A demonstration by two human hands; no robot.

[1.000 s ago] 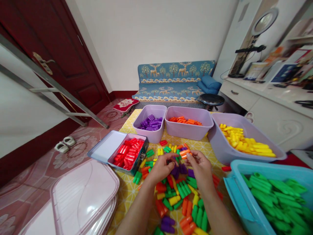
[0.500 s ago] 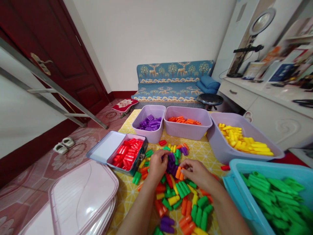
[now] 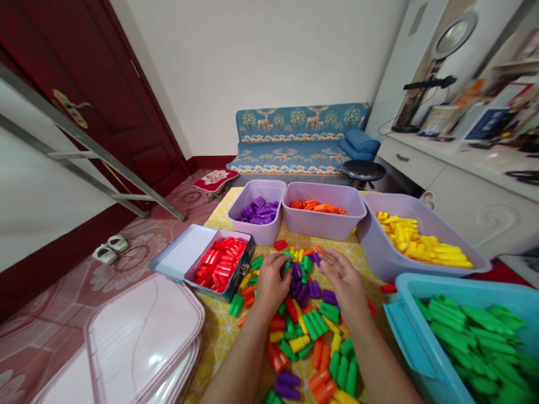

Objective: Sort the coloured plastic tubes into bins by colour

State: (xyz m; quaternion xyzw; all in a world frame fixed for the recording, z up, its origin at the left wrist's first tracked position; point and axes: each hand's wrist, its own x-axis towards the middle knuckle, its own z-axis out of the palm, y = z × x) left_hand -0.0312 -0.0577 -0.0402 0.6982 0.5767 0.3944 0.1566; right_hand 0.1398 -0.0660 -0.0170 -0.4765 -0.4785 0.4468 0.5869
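Ridged plastic blocks in purple, green, orange, red and yellow lie in a loose pile on the yellow patterned tablecloth (image 3: 219, 331). My left hand (image 3: 272, 283) is over the pile's left side with fingers curled in beside several purple blocks (image 3: 300, 292); anything between its fingertips is hidden. On the far right of the pile, my right hand (image 3: 347, 280) has its thumb and fingers apart, its fingertips close to a purple block (image 3: 315, 258) and an orange block (image 3: 319, 249). Green blocks (image 3: 315, 324) sit nearer me, between my forearms.
Lilac bins hold purple (image 3: 256, 231), orange (image 3: 322, 224) and yellow blocks (image 3: 425, 270). A turquoise bin (image 3: 410, 331) of green blocks stands right; an open tin (image 3: 242, 278) of red blocks is left. Clear lids (image 3: 143, 336) are stacked front left. Behind is a sofa (image 3: 290, 151).
My right hand has let go of an orange block and moved farther away, toward the purple block at the pile's far side. My left hand has stayed nearly in place.
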